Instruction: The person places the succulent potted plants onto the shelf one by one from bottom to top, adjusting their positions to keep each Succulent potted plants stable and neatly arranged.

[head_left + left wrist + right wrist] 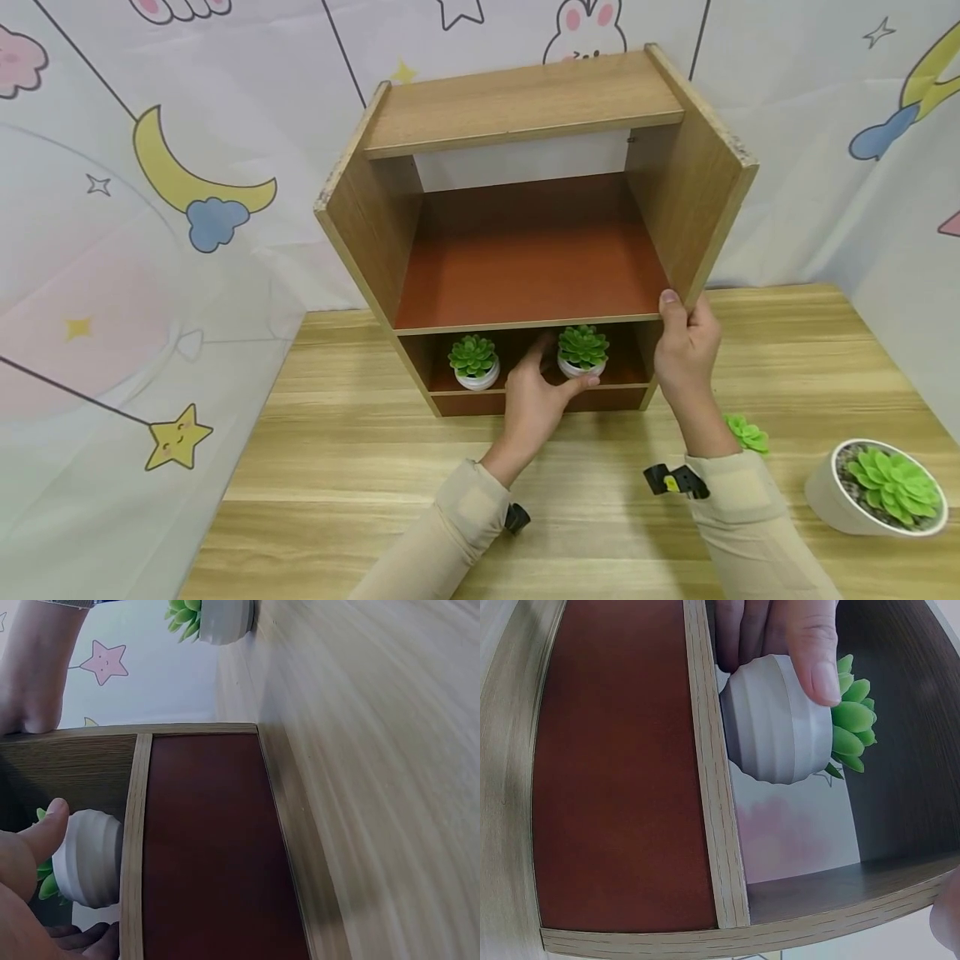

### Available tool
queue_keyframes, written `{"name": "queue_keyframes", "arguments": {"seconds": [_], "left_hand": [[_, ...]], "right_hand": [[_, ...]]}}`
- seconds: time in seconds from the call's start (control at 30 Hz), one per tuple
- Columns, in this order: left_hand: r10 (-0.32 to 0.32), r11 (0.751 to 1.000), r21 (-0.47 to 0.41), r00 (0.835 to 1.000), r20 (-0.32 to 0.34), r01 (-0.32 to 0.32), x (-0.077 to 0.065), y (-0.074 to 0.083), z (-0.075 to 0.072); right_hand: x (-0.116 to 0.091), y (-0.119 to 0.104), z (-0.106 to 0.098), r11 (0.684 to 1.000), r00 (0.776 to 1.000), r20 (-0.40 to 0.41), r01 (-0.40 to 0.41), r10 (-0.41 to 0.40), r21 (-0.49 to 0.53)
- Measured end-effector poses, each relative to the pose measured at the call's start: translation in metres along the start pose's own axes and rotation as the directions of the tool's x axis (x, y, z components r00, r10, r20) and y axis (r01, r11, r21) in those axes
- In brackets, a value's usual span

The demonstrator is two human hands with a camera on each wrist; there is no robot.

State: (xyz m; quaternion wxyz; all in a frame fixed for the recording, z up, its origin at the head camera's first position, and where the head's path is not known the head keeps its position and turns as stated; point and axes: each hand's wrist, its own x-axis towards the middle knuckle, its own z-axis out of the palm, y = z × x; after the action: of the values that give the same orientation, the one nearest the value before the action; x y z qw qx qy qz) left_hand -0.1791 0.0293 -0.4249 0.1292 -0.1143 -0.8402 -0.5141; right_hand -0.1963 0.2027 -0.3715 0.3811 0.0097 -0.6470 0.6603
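A wooden shelf unit (pixel 525 327) with reddish-brown boards stands on the table. My left hand (pixel 534 396) reaches into its low bottom compartment and holds a small potted succulent (pixel 582 348), thumb across the front and the other fingers at the side. In the right wrist view the thumb lies on the white ribbed pot (pixel 772 724) near its rim, close to the green leaves. Left of that hand, a second small potted succulent (pixel 474 363) sits in the same compartment. My right hand (pixel 686 346) grips the unit's right side panel (pixel 690 183), thumb on its front edge.
On the table's right side stands a larger white pot with a green succulent (pixel 892 487). Another green succulent (pixel 747 435) is partly hidden behind my right sleeve. White cloth with cartoon prints (pixel 225 275) hangs behind and beside the wooden table (pixel 315 467).
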Motion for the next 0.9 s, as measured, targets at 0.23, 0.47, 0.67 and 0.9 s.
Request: {"name": "queue_keyframes", "arguments": {"seconds": [0.23, 0.47, 0.67, 0.9], "left_hand": [[0.031, 0.999, -0.012, 0.999, 0.016, -0.031, -0.004, 0.003, -0.007], [0.019, 0.999, 0.037, 0.998, 0.056, -0.021, -0.009, 0.003, -0.014], [0.012, 0.995, 0.095, 0.995, 0.096, -0.021, -0.015, 0.004, -0.02], [-0.016, 0.994, 0.113, 0.993, 0.116, 0.003, -0.022, 0.004, -0.028]], "right_hand": [[-0.001, -0.001, 0.0, 1.0, 1.0, -0.009, 0.02, -0.02, 0.011], [-0.001, -0.001, 0.001, 1.0, 1.0, -0.014, 0.023, -0.023, 0.018], [0.0, -0.001, 0.002, 1.0, 1.0, -0.024, 0.02, -0.02, 0.009], [0.0, -0.001, 0.002, 0.999, 0.999, -0.018, 0.036, -0.035, 0.016]]}}
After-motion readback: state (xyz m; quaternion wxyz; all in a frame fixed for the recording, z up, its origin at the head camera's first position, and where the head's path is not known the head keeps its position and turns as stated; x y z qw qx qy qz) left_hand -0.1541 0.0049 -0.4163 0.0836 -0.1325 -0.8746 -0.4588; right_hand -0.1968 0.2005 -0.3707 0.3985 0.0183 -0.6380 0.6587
